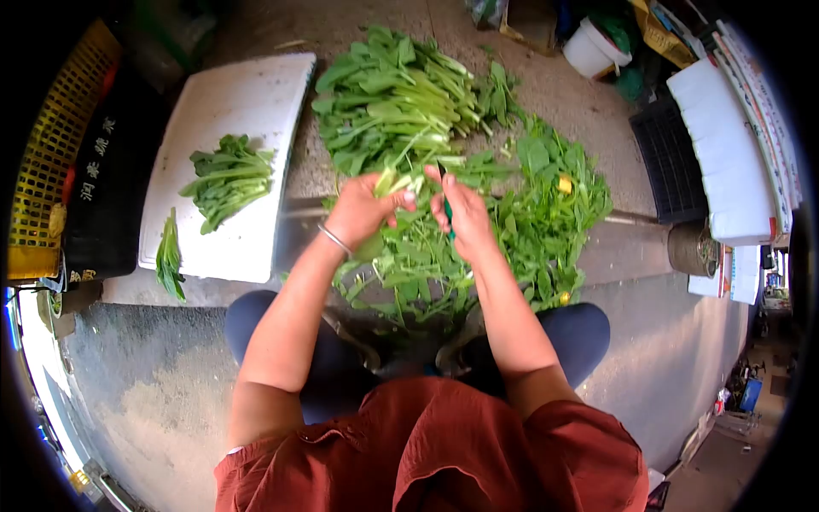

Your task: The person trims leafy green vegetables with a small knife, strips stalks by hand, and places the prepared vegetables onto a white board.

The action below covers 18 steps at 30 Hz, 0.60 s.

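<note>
My left hand [363,209], with a metal bangle at the wrist, is closed around the pale stem end of a leafy green stalk [388,181]. Facing it, my right hand [465,218] grips a small knife [449,209] with a green handle, its dark blade tip pointing away from me near the stalk. Beyond both hands lies a large pile of leafy greens [384,94], cut ends toward the right. Loose leaves and trimmings [546,230] spread below and to the right of my hands, with a few yellow bits among them.
On the left, a white foam board [247,90] carries a small bunch of greens [226,179] and a separate stalk [169,260] at its edge. Black and yellow crates [68,128] stand farther left. A white bucket [595,49], black crate [670,162] and foam boxes [725,145] are at right.
</note>
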Each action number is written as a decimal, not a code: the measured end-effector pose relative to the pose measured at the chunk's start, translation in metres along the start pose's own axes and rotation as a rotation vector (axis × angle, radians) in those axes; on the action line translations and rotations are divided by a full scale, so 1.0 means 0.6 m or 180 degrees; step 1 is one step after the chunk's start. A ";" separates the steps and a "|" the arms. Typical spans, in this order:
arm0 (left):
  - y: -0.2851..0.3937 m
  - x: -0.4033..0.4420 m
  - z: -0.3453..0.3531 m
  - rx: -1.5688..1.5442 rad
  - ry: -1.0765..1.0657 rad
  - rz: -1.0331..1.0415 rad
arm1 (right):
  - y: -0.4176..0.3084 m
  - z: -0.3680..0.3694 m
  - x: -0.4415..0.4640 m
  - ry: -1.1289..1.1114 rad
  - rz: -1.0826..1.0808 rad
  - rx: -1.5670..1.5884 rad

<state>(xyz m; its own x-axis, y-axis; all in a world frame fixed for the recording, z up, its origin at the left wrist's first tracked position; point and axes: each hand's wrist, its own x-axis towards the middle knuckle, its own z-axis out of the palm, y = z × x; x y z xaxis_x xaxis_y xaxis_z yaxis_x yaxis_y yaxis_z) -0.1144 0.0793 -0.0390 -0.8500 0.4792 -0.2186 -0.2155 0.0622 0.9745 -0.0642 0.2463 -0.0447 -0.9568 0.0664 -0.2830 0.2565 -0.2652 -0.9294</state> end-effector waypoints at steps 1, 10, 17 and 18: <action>0.003 -0.005 0.001 0.0112 -0.0013 -0.0161 | 0.005 -0.001 0.003 -0.0130 -0.0030 -0.0005; 0.003 -0.011 0.001 -0.0118 -0.0493 -0.0005 | -0.012 0.007 0.012 -0.0456 0.0133 0.0054; 0.008 -0.025 0.003 0.0386 -0.0330 -0.0082 | 0.001 0.001 -0.011 -0.0088 -0.0071 -0.0250; 0.012 -0.028 0.002 0.0116 -0.0269 -0.0081 | 0.001 -0.005 -0.014 -0.0081 -0.0053 -0.0271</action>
<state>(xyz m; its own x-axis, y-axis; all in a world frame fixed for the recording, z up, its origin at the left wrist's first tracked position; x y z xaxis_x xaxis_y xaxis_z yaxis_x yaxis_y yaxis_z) -0.1010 0.0729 -0.0284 -0.8005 0.5493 -0.2397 -0.2175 0.1064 0.9702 -0.0558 0.2485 -0.0438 -0.9640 0.0452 -0.2621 0.2501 -0.1815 -0.9511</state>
